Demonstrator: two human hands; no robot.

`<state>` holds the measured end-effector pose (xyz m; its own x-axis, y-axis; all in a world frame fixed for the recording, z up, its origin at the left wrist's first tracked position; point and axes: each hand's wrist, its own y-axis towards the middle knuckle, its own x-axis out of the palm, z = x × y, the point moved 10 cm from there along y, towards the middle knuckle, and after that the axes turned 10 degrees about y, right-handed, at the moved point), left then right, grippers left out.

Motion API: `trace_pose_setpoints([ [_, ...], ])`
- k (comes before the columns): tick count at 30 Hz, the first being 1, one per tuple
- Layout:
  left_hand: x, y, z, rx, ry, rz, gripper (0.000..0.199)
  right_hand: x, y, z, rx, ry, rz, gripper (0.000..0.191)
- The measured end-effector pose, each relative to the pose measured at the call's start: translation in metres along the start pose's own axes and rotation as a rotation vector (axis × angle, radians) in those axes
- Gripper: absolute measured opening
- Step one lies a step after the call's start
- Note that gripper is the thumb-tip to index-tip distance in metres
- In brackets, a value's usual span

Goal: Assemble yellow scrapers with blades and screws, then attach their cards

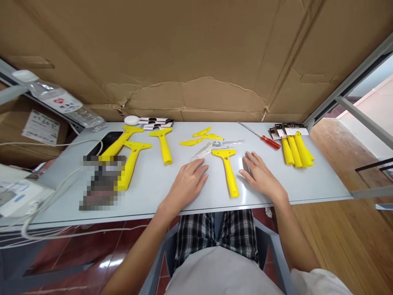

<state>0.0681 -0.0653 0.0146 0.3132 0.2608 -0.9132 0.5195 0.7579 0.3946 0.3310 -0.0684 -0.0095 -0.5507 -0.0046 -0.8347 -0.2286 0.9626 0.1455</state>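
Observation:
My left hand (187, 184) lies flat on the white table (153, 192), and my right hand (260, 176) rests flat a little farther right. Between them, without touching either hand, lies a yellow plastic scraper (229, 174). Clear plastic strips (208, 149) lie just beyond its head, beside several small yellow plastic pieces (201, 132). Two more yellow scrapers (161, 143) (130, 164) lie to the left, and a third (118, 143) is partly hidden by a pixelated patch. At the right lies a bunch of yellow handles (297, 151) with printed cards (290, 129).
A red-handled screwdriver (270, 142) lies at the table's far edge. A black phone (106, 141), a white cable (58, 143) and a pixelated patch (101, 184) are at the left. A water bottle (52, 94) leans above a cardboard box (30, 131). A cardboard sheet (196, 61) stands behind.

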Motion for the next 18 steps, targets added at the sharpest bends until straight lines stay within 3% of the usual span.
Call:
trace_pose_setpoints([
  [10,0.017,-0.008,-0.003,-0.153,0.045,-0.084,0.046,0.012,-0.008,-0.007,-0.012,-0.072,-0.028,0.075],
  [15,0.009,-0.011,-0.008,-0.216,0.062,-0.019,0.056,0.014,-0.009,-0.007,0.005,-0.116,-0.033,0.076],
  [18,0.009,-0.012,-0.007,-0.192,0.024,-0.020,0.051,0.014,-0.009,-0.008,-0.005,-0.125,-0.028,0.076],
])
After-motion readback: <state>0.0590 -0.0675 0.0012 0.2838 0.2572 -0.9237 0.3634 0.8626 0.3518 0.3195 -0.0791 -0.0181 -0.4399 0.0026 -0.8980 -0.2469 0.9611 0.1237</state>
